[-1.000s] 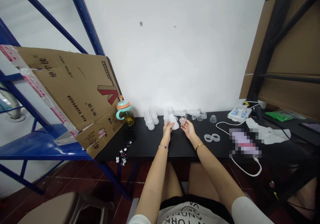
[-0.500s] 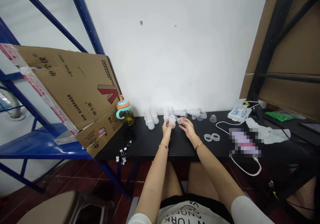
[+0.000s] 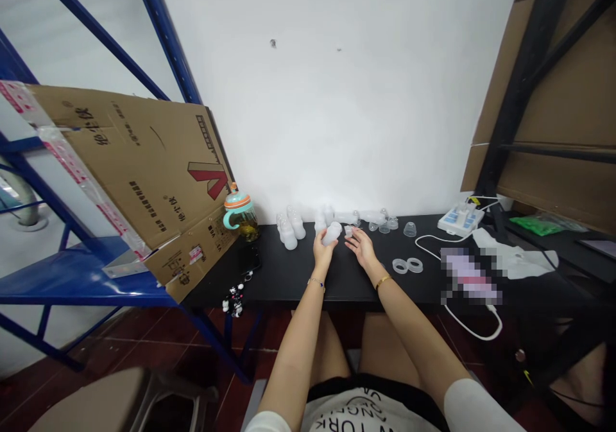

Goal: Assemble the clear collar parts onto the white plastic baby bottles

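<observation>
1. Head view, left side of the work: our left hand [image 3: 324,250] has its grip clamped around a white translucent bottle [image 3: 331,233]. We judge that fingers wrapped on the body keep the bottle steady and leave its upper end uncovered.
2. Head view, bottle position: the bottle is raised over the black surface [image 3: 289,284], tilted with its upper end toward the right hand. This angle likely lets us see that end from above.
3. Head view, right side of the work: our right hand [image 3: 362,248] appears to have its grip pinched on a small translucent fitting [image 3: 349,232], apart from the bottle. The other fingers are spread, probably so they do not cover the part.
4. Head view, left of the hands: white bottles [image 3: 291,234] are grouped near the wall; this presumably leaves the front edge for handling.
5. Head view, right of the hands: two translucent rings [image 3: 408,266] lie side by side, and a domed clear cap [image 3: 410,229] sits behind them. We take this placement as keeping loose parts within the right hand's reach. The fitting's exact form is too small to tell.
</observation>
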The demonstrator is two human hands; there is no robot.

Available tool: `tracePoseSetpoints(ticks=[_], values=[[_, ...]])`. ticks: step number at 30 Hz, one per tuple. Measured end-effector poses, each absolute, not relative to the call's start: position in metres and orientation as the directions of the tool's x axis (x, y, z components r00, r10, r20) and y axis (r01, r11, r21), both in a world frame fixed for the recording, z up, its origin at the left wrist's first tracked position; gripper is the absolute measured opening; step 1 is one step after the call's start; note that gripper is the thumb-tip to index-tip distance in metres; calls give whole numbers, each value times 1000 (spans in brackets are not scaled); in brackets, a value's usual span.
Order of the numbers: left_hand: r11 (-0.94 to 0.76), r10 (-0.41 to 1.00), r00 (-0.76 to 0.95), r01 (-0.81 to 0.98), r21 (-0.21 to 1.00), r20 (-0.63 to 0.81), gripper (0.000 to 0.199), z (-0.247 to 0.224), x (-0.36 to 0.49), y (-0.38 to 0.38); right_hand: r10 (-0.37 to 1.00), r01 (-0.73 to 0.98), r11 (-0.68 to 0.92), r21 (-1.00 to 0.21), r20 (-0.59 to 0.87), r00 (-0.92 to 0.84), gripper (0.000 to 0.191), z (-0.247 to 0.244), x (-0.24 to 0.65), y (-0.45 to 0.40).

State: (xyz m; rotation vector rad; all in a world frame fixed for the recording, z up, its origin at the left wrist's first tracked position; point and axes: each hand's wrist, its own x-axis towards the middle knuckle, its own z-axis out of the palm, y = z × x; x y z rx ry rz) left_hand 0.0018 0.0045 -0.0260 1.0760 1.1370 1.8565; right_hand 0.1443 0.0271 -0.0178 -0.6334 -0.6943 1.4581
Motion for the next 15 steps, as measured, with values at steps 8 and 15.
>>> tracePoseSetpoints(ticks=[8, 15], values=[[-347, 850, -426, -8, 938, 310, 51, -26, 1, 3, 999, -696, -15, -718, -34, 14, 17, -18, 143, 31], [-371, 838, -441, -29, 928, 321, 48, -24, 1, -1, 999, -699, -13, -715, -42, 24, 19, -21, 145, 34]])
